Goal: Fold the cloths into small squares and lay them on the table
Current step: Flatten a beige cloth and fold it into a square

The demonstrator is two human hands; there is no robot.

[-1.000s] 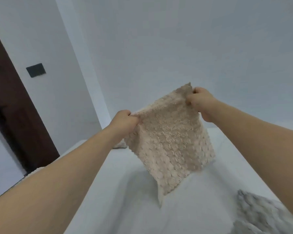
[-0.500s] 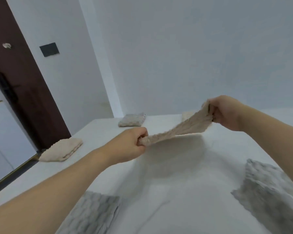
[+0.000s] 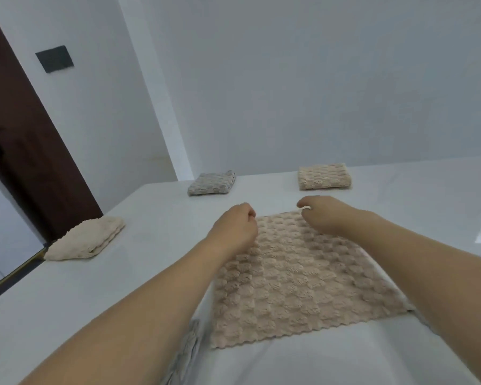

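1. Fingers of the left hand (image 3: 235,229) are curled at the far-left corner of the beige cloth (image 3: 297,276); whether they pinch the corner or merely sit on it I cannot tell, since the fingertips are hidden behind the knuckles. The right hand (image 3: 324,218) has its fingers curled at the far-right corner, equally unclear.
2. That cloth lies spread flat on the white desk (image 3: 150,232), unfolded. If only one corner is truly caught, lifting for the first fold would likely skew the edge and give a crooked rectangle.
3. Its plush, bumpy pile looks thick, so a fold may spring open unless pressed down.
4. A grey cloth (image 3: 184,354) peeks out just beside the near-left edge, partly under the left forearm; dragging the arm back could pull it along or bunch it.
5. Three folded squares, grey (image 3: 211,183), beige (image 3: 324,176) and cream (image 3: 86,241), sit further off, so disturbing them seems unlikely.
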